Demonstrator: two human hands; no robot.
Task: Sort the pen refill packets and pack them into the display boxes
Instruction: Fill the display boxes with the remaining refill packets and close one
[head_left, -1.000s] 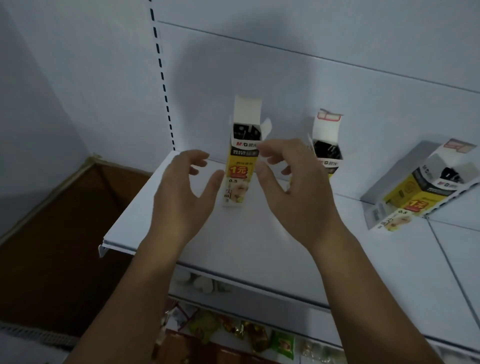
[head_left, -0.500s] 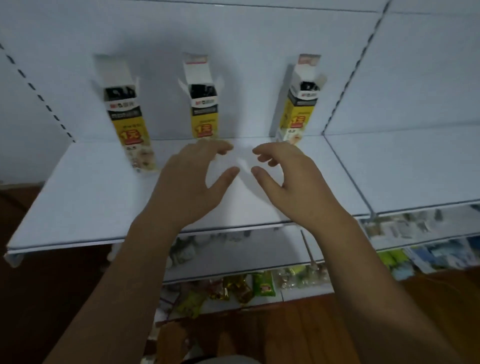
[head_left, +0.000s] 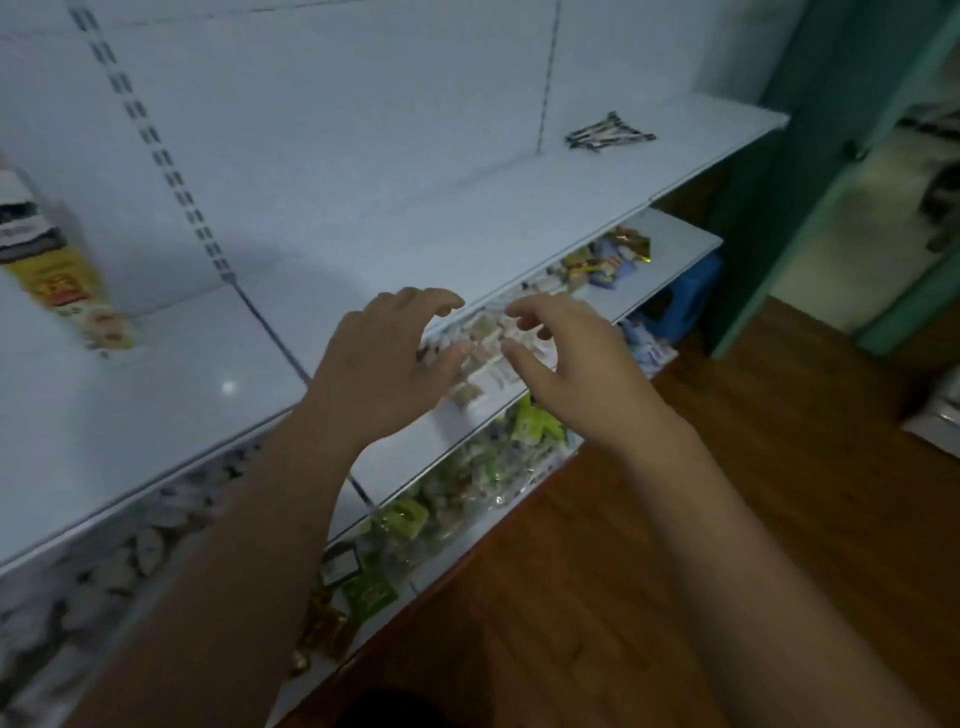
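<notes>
A person is standing at a white shop shelf (head_left: 363, 218), looking down along it, with both bare forearms reaching forward. The left hand (head_left: 384, 364) and the right hand (head_left: 566, 358) are hovering side by side over the front edge of the shelf, near its middle. Each hand is loosely cupped, thumb apart from gently curled fingers, and is gripping nothing. The thumbs are pointing towards each other, close together but not touching.

A small heap of pen refill packets (head_left: 609, 136) is lying on the shelf near its far right corner, close to the back wall and well apart from both hands. They are dark and thin; their print is too small to read.

One display box (head_left: 57, 270) is standing at the left edge of the view, towards the back of the shelf, partly cut off. It is tall and narrow, with a yellow panel and a red label, and its picture is blurred.

A slotted metal upright (head_left: 156, 150) is running down the back wall. A lower shelf (head_left: 405, 457) is jutting out beneath, with green and white snack packets (head_left: 530, 426) showing below its front edge. A wooden floor (head_left: 727, 467) is spreading out to the right, meeting a green door frame (head_left: 810, 182).
</notes>
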